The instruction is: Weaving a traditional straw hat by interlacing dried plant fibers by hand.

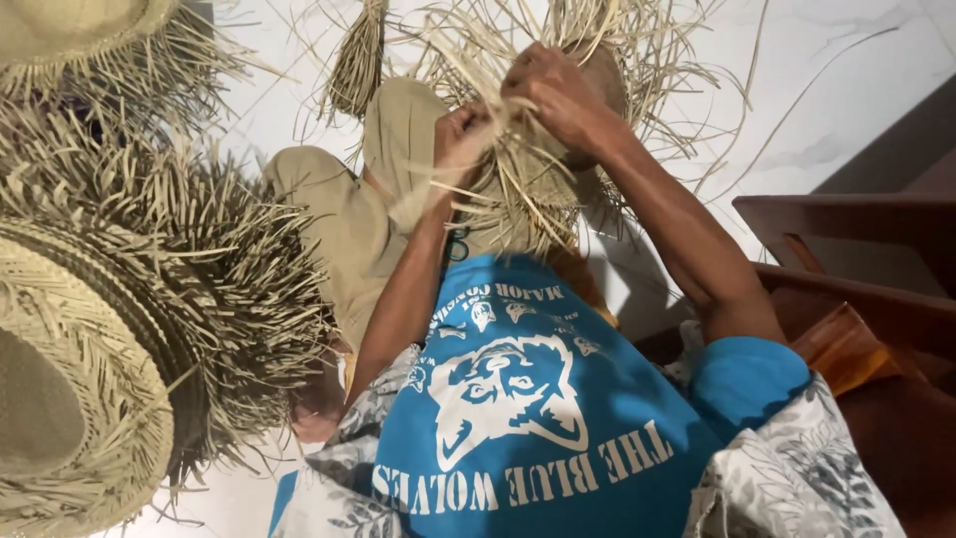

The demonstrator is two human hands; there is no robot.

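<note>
Both hands up at the half-woven straw hat (pixel 518 189), which sits on the raised knee (pixel 398 120). The knee props it like a form, so the weave stays taut and at working height.

Left hand (pixel 463 134): grip closed on a bunch of loose straw strands (pixel 468 50) at the hat's near edge, pinching them flat against the weave. Right hand (pixel 563 95): grip clamped over the top of the hat, fingers curled around strands. It looks to be holding the piece down while the left works, though the exact finger positions are buried in straw, so I can't be sure.

Unwoven ends fan out in all directions from the hat, left long and free of the woven part.

Stack of finished-looking straw hats (pixel 110 329) on the left edge, fringes untrimmed, nested brim on brim and just beside the person's leg. Another hat (pixel 70 30) sits top left. A tied bundle of raw straw (pixel 358 60) lies on the floor beyond the knee, near the hat in hand.

Surface: white marble-look tile floor (pixel 827 90), no counter. The person is seated low. Dark wooden furniture (pixel 856 229) on the right, probably a chair or bench frame. Indoor light, soft.
</note>
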